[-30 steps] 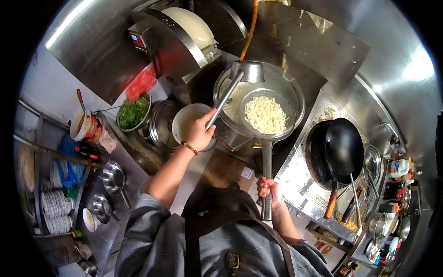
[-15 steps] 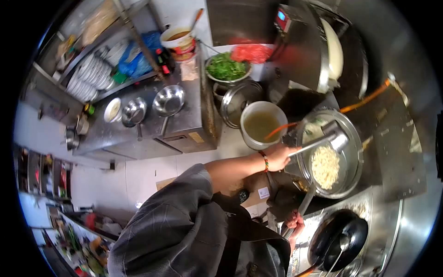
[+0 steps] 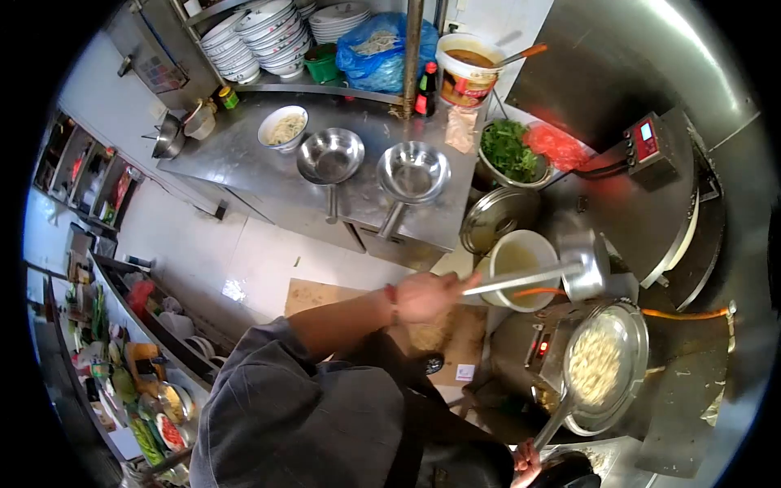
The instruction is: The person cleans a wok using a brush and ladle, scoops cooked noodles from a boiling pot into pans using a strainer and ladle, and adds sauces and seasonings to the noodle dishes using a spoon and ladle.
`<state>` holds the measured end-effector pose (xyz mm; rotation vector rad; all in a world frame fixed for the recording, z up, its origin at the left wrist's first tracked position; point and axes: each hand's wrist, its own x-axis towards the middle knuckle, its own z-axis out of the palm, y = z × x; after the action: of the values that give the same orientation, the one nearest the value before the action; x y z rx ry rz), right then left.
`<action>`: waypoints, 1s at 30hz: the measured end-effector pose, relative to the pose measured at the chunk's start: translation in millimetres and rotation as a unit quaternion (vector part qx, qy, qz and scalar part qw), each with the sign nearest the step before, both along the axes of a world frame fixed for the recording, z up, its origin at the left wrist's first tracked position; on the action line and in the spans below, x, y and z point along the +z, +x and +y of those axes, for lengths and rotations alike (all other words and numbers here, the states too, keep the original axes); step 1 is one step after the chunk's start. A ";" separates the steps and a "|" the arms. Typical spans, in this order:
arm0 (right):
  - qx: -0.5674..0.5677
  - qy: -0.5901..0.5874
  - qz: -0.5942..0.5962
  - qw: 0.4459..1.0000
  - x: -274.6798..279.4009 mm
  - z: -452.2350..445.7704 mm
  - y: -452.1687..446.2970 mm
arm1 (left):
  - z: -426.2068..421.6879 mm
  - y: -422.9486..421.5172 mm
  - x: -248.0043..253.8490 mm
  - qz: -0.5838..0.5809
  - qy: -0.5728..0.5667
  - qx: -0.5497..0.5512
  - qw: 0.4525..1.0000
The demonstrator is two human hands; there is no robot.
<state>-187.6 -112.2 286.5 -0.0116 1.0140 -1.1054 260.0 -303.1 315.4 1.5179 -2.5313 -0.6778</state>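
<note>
My left hand is closed round the handle of a metal ladle, which is blurred by motion. The ladle's cup hangs beyond the white bucket, its handle crossing over the bucket's mouth. Low on the right, my right hand grips the handle of a strainer, partly cut off by the view's edge. Pale noodle-like pieces fill the strainer's head, which is held over a round metal pot.
Two steel pans and a bowl of noodles stand on the steel counter. Behind the bucket are a pot lid and a basin of leafy greens. An orange hose runs beside the pot. A dark wok sits lower right.
My left hand has drawn back to the left, taking the ladle away from the pot to above the bucket. The strainer stays over the pot, and the camera view has turned.
</note>
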 end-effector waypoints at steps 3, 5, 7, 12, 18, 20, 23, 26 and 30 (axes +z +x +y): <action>0.072 -0.005 -0.098 0.993 54.7 -16.6 66.0 | 20.1 59.7 -15.5 0.256 -0.100 0.147 0.950; 0.080 -0.040 -0.118 0.989 79.0 -35.1 111.7 | 26.1 84.4 -5.8 0.391 0.034 0.252 0.884; 0.143 -0.023 -0.048 0.988 94.5 -66.0 162.0 | 26.7 107.2 3.9 0.542 0.218 0.358 0.728; 0.268 -0.065 0.024 0.961 88.3 -130.3 274.0 | 9.4 156.6 -4.7 0.661 0.216 0.384 0.607; 0.310 -0.147 0.230 0.911 43.7 -172.3 356.4 | -23.1 173.3 -12.0 0.722 0.227 0.389 0.525; 0.310 -0.172 0.282 0.891 26.1 -182.6 371.8 | -32.4 171.6 -14.6 0.752 0.229 0.375 0.492; 0.298 -0.165 0.309 0.888 3.4 -193.4 389.5 | -38.8 171.0 -17.0 0.743 0.226 0.394 0.491; 0.307 -0.162 0.368 0.863 1.9 -193.0 403.4 | -31.9 175.0 -25.5 0.742 0.217 0.411 0.483; 0.322 -0.175 0.459 0.809 10.9 -184.9 407.4 | 0.3 189.2 -30.7 0.677 0.203 0.407 0.579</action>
<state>219.9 -297.1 297.4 -1.2136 1.4721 -0.5926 449.2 -302.7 284.6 1.1396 -0.4563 -1.4316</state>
